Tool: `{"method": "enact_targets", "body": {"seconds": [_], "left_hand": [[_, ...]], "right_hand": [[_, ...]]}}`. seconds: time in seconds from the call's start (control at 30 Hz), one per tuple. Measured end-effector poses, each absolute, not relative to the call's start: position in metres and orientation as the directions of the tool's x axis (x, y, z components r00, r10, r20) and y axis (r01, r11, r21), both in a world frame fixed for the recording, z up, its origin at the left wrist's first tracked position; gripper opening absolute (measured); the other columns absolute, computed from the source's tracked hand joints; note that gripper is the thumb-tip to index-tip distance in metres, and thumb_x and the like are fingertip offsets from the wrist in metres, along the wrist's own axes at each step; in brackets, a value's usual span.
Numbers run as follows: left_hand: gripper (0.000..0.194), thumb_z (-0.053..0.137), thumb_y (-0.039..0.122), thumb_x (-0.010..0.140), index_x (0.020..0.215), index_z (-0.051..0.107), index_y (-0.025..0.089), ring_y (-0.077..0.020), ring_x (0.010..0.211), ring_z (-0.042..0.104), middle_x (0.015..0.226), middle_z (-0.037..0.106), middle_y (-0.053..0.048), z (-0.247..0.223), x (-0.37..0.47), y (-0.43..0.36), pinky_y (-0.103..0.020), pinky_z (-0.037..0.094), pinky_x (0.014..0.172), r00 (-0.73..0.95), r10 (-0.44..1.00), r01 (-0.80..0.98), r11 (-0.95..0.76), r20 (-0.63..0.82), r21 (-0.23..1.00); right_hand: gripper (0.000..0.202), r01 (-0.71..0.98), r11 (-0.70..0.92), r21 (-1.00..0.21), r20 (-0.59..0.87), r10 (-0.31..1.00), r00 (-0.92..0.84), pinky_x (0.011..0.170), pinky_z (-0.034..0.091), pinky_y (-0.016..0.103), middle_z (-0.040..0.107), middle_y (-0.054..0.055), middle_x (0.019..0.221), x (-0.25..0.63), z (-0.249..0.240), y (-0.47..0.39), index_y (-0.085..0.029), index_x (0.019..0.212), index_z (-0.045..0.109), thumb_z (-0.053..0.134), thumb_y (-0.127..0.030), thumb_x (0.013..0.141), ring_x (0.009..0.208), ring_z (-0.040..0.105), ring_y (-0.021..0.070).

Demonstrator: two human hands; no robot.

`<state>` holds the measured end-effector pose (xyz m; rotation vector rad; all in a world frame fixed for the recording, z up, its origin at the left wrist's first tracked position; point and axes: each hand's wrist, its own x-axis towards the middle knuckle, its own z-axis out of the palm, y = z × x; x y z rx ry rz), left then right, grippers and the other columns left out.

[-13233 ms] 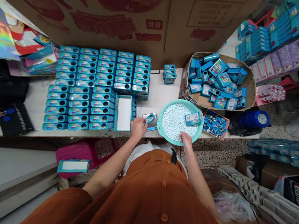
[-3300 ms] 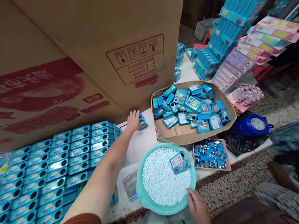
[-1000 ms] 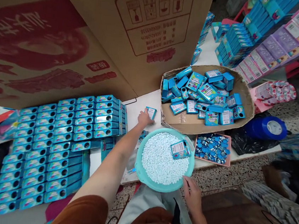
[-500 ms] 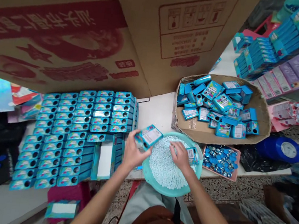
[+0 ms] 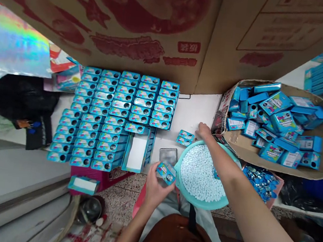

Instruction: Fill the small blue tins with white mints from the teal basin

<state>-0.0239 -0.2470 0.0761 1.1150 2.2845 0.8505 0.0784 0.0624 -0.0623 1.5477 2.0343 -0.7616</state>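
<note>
My left hand (image 5: 159, 186) grips a small blue candy box (image 5: 166, 173) at the left rim of a turquoise bowl (image 5: 178, 184). Its printed face and round window are turned up. Small white round candies (image 5: 202, 171) fill the bowl. My right hand (image 5: 203, 130) is beyond the bowl, low over the white table, with its fingers drawn together; whatever is in them is hidden. Two blue candy boxes (image 5: 185, 137) lie together left of that hand. A flat grey square piece (image 5: 168, 155) lies near the left hand. My right forearm covers part of the bowl.
Rows of blue candy boxes (image 5: 115, 120) stand at left beside an open blue display carton (image 5: 136, 153). A cut-down cardboard box (image 5: 242, 150) of loose blue boxes is at right, above a pink tray (image 5: 278, 187) of blue-and-silver round pieces. A large carton (image 5: 170, 33) stands behind.
My right hand has left the candies and reached forward to the table beyond the bowl. My left hand has lowered and turned its box. The view has swung left.
</note>
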Motion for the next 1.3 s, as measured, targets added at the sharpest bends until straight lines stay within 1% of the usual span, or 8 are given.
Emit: {"method": "enact_targets", "body": {"seconds": [0.2,0.4,0.67,0.8,0.9,1.07,1.2,1.3], "left_hand": [[0.074,0.074,0.034,0.062,0.125,0.040,0.017,-0.0283,0.110,0.053,0.115,0.051,-0.012,0.051,-0.048,-0.241,-0.044,0.044,0.095,-0.615,0.785,0.513,0.475,-0.080,0.715],[0.077,0.076,0.035,0.060,0.125,0.039,0.017,-0.0279,0.113,0.051,0.118,0.050,-0.012,0.052,-0.062,-0.239,-0.043,0.043,0.097,-0.612,0.790,0.523,0.438,-0.036,0.731],[0.076,0.074,0.036,0.063,0.126,0.037,0.016,-0.0291,0.114,0.048,0.118,0.049,-0.014,0.025,-0.056,-0.238,-0.044,0.042,0.098,-0.538,0.842,0.583,0.402,-0.035,0.706],[0.076,0.073,0.034,0.063,0.126,0.036,0.015,-0.0299,0.116,0.047,0.119,0.048,-0.015,0.005,-0.054,-0.236,-0.044,0.041,0.099,-0.511,0.857,0.589,0.410,-0.073,0.696],[0.077,0.073,0.034,0.063,0.127,0.035,0.015,-0.0304,0.117,0.047,0.119,0.048,-0.016,-0.010,-0.052,-0.235,-0.044,0.041,0.099,-0.517,0.851,0.592,0.430,-0.088,0.682],[0.085,0.074,0.039,0.064,0.133,0.029,0.014,-0.0310,0.122,0.043,0.125,0.044,-0.018,-0.022,-0.057,-0.237,-0.045,0.038,0.104,-0.486,0.867,0.590,0.415,-0.106,0.693],[0.105,0.077,0.047,0.061,0.141,0.016,0.015,-0.0334,0.132,0.033,0.139,0.034,-0.021,-0.009,-0.068,-0.251,-0.049,0.032,0.108,-0.424,0.895,0.590,0.392,-0.142,0.706],[0.096,0.072,0.045,0.068,0.142,0.018,0.017,-0.0316,0.131,0.035,0.139,0.035,-0.019,0.007,-0.076,-0.275,-0.048,0.034,0.107,-0.433,0.892,0.576,0.384,-0.129,0.721]], "right_hand": [[0.028,0.951,0.271,-0.149,-0.657,0.692,-0.300,0.087,0.045,0.032,0.063,0.014,0.110,0.071,-0.072,0.066,-0.015,0.102,0.063,0.049,-0.010,0.079,0.103,0.059,0.0236],[0.033,0.858,0.389,-0.334,-0.500,0.699,-0.511,0.090,0.043,0.031,0.060,0.008,0.114,0.058,-0.080,0.065,-0.020,0.114,0.056,0.048,-0.016,0.082,0.102,0.056,0.0195],[0.031,0.853,0.486,-0.191,-0.559,0.661,-0.502,0.086,0.045,0.038,0.056,0.020,0.114,0.043,-0.085,0.062,-0.010,0.115,0.052,0.040,-0.015,0.087,0.102,0.057,0.0277],[0.036,0.835,0.529,-0.152,-0.588,0.631,-0.506,0.086,0.045,0.038,0.055,0.023,0.116,0.039,-0.079,0.058,-0.007,0.116,0.053,0.047,-0.008,0.080,0.102,0.058,0.0281],[0.036,0.865,0.471,-0.172,-0.578,0.663,-0.476,0.087,0.044,0.037,0.058,0.022,0.114,0.039,-0.079,0.059,-0.005,0.111,0.058,0.053,-0.008,0.075,0.102,0.058,0.0278],[0.026,0.897,0.269,-0.350,-0.394,0.827,-0.401,0.086,0.044,0.036,0.065,0.014,0.094,0.052,-0.077,0.068,-0.010,0.094,0.065,0.054,-0.013,0.071,0.091,0.058,0.0248],[0.021,0.741,0.190,-0.644,-0.175,0.906,-0.384,0.077,0.045,0.031,0.062,0.004,0.076,0.078,-0.046,0.052,-0.014,0.090,0.062,0.052,-0.021,0.073,0.074,0.056,0.0178],[0.018,0.629,0.134,-0.765,-0.141,0.920,-0.367,0.069,0.044,0.027,0.059,0.001,0.072,0.107,-0.008,0.009,-0.017,0.089,0.060,0.051,-0.027,0.076,0.066,0.053,0.0144]]}}
